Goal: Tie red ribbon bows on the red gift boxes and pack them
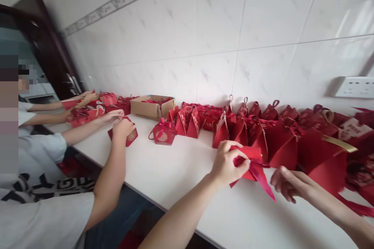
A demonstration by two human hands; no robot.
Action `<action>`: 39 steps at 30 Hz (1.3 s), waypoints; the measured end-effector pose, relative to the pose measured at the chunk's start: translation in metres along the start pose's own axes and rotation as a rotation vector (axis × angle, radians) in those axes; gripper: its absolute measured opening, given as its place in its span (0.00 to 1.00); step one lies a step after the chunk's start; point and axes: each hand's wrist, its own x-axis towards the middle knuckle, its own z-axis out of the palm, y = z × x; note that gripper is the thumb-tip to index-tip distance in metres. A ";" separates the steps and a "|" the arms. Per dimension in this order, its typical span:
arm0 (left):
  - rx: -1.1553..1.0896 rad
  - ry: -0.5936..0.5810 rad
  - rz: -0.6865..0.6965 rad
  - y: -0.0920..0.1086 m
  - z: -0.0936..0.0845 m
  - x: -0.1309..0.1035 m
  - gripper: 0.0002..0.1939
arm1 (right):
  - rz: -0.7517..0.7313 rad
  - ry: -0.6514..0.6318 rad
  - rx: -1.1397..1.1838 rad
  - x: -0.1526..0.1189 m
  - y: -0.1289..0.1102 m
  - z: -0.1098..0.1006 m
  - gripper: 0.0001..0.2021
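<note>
Head view: red box point(254, 153), over right part of table point(187, 165), between near edge and row of boxes point(282, 149) along wall-side edge; contact with tabletop unclear. Left hand point(224, 166): thumb and fingers pinched on ribbon point(263, 182), against box. Right hand point(296, 183): empty, fingers loosely curled, beside ribbon tail. Handling, judged: box light, thin stiff card, creasable, best held by side panels; ribbon soft, slippery, best pinched near knot. Surface: white, smooth. Room: tiled wall point(204, 19), socket point(355, 87), carton point(146, 109), co-worker's hands point(123, 126) at another box.
</note>
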 end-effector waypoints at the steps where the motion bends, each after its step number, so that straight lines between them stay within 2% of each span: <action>1: -0.006 0.001 0.008 -0.001 0.002 -0.001 0.03 | -0.024 0.111 -0.005 0.003 0.002 0.000 0.33; 3: -0.018 -0.003 0.035 -0.003 0.006 -0.004 0.04 | -0.070 0.283 -0.064 0.009 0.005 0.004 0.31; 5: -0.025 -0.003 0.064 -0.004 0.009 -0.006 0.04 | -0.081 0.366 -0.135 0.012 0.008 0.011 0.31; 8: -0.024 -0.019 0.052 -0.005 0.010 -0.006 0.04 | -0.070 0.402 -0.185 0.013 0.010 0.022 0.29; 11: -0.023 -0.037 0.028 -0.005 0.010 -0.006 0.04 | -0.120 0.422 -0.196 0.010 0.005 0.030 0.27; 18: -0.029 -0.033 0.070 -0.003 0.006 -0.004 0.03 | -0.177 0.427 -0.182 0.002 -0.013 0.036 0.25; 24: -0.027 -0.083 0.041 -0.001 0.001 -0.002 0.03 | -0.250 0.502 -0.224 0.000 -0.009 0.038 0.23; 28: -0.026 -0.078 0.063 -0.001 0.001 -0.002 0.02 | -0.277 0.568 -0.196 0.002 -0.004 0.040 0.19; 29: -0.021 -0.065 0.062 -0.001 0.001 -0.003 0.05 | -0.293 0.583 -0.176 0.003 -0.003 0.040 0.18; 33: 0.011 0.049 -0.039 -0.002 0.003 -0.006 0.17 | -0.353 0.600 -0.090 0.009 0.003 0.041 0.18; 36: 0.029 0.124 -0.173 -0.004 0.006 -0.007 0.14 | -0.328 0.573 -0.042 0.012 0.005 0.041 0.18; 39: 0.020 0.095 -0.255 -0.005 0.006 -0.007 0.11 | -0.307 0.563 -0.008 0.012 0.003 0.042 0.19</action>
